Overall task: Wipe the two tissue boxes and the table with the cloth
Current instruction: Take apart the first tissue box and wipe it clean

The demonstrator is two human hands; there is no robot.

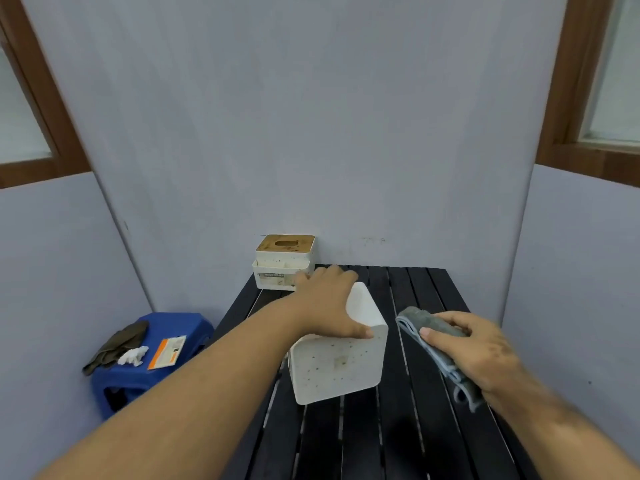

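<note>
Grey walls stand behind a black desk [398, 427]. On it, the left hand [327, 303] lies on top of a spotted white box [337, 365], thumb curled over its edge. Another box [284, 261] sits at the far corner. The right hand [478, 351] holds a folded cloth [433, 336] just above the desk, beside the near box.

Plain room corner: grey walls [311, 133], wood-framed windows [595, 98].

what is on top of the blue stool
On the blue stool lie a dark cloth, a crumpled white tissue and an orange-and-white packet. Whatever is under them is covered.
</note>
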